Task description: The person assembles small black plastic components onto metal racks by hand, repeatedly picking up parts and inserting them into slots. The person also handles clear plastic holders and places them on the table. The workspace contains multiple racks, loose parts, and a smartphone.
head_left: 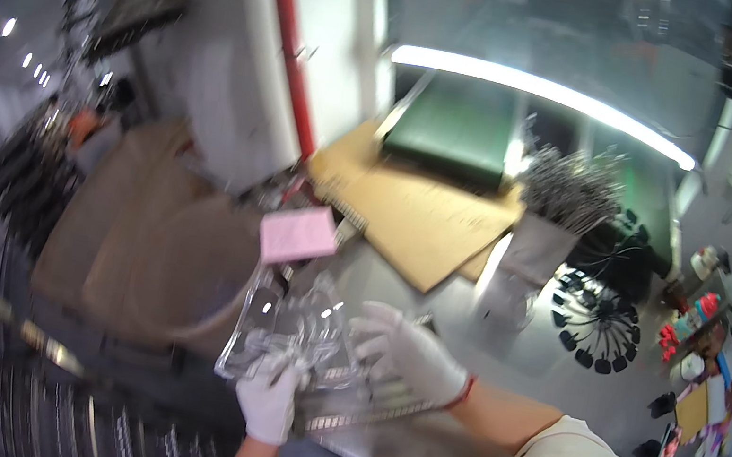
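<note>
My left hand [267,402], in a white glove, is closed on the near edge of a clear, shiny plastic tray-like piece [259,331]. Its moulded shapes are blurred. To the right, my right hand [411,355], also gloved in white, has its fingers apart and appears to hold nothing; whether its fingertips touch the plastic I cannot tell. Just beyond the clear piece lies a pink pad [298,235]. Under and beside my hands runs a metal-edged strip with a row of small slots [369,418], partly hidden by the right forearm.
Flat brown cardboard [425,219] lies ahead, before a green conveyor belt [453,132]. Right of it stand a bundle of thin grey stems [573,190] and a ring of black-tipped pieces [598,323]. A brown rounded box [161,254] is at left; assorted items crowd the far right.
</note>
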Tool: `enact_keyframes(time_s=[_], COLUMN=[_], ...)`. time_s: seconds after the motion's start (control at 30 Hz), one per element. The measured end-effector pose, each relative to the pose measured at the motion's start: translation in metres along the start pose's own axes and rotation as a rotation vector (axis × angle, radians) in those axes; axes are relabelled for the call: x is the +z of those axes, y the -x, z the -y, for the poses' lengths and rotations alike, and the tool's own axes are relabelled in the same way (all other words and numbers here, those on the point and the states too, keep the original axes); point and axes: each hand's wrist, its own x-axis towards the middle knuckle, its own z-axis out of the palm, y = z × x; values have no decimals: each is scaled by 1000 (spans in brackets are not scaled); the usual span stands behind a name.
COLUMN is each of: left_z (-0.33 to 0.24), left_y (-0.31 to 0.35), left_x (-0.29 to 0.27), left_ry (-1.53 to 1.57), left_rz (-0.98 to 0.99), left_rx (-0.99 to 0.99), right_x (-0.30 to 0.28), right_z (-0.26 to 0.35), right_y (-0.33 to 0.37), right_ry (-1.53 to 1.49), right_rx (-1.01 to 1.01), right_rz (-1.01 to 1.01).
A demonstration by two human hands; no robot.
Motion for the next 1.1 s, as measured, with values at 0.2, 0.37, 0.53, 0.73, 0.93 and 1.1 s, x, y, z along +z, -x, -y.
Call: enact_keyframes(time_s=[0.2, 0.37, 0.53, 0.73, 0.93, 1.1], left_z=[2, 9, 21, 34, 39, 27], left_y=[23, -2, -9, -16, -27, -38], left_x=[-15, -52, -65, -73, -77, -68], left_ry=[-125, 203, 197, 241, 323, 405], left_rz=[174, -140, -126, -61, 110, 388], left_rx=[-215, -353, -367, -394, -361, -451], right_x=[19, -30, -73, -74, -84, -72], right_z=[-21, -18, -51, -58, -59, -54], right_y=[0, -44, -88, -119, -129, -134], right_ry=[1118, 1106, 1204, 1490, 1483, 1542], right_rx=[-720, 46, 448, 539, 576, 565], right_rz=[30, -265, -124, -28, -52, -49])
